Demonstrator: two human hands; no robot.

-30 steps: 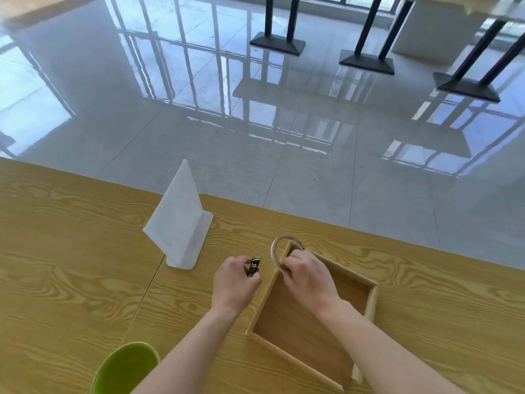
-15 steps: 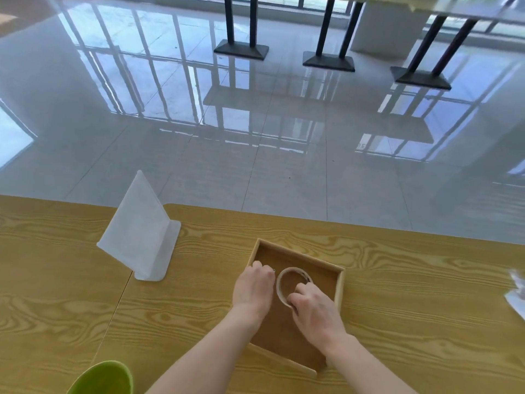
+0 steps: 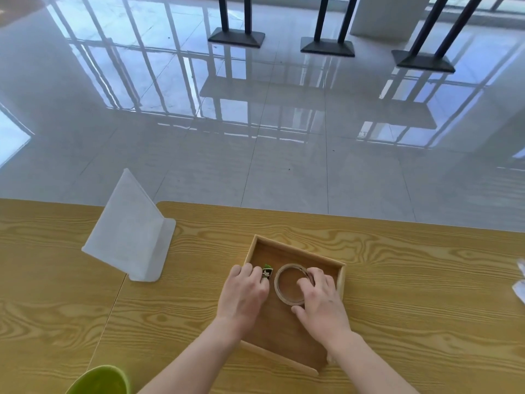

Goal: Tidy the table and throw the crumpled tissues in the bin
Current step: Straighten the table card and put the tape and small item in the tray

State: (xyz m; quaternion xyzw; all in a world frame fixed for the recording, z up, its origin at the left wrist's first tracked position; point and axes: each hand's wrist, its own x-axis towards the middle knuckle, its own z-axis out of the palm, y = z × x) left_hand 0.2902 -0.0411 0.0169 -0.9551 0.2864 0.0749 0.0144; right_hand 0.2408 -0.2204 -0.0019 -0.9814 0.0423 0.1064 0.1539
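A shallow wooden tray [image 3: 295, 253] lies on the wooden table [image 3: 412, 302], in front of me. Inside it, a roll of clear tape [image 3: 281, 291] lies flat; my right hand [image 3: 321, 302] has its fingers on the roll's right rim and thumb at its near edge. My left hand [image 3: 244, 294] is in the tray's left part, pinching a small black and green object [image 3: 267, 272] at its fingertips. White crumpled tissues [image 3: 520, 282] show at the right frame edge, cut off.
A white triangular sign stand [image 3: 127, 237] sits at the far table edge, left of the tray. A green bin rim [image 3: 99, 381] shows at the bottom left. Beyond the table is a glossy tiled floor with black table bases [image 3: 235, 38].
Both hands moved from the tray's far corner into the tray. The tape roll, held upright above the rim before, now lies flat on the tray floor. The view shifted right.
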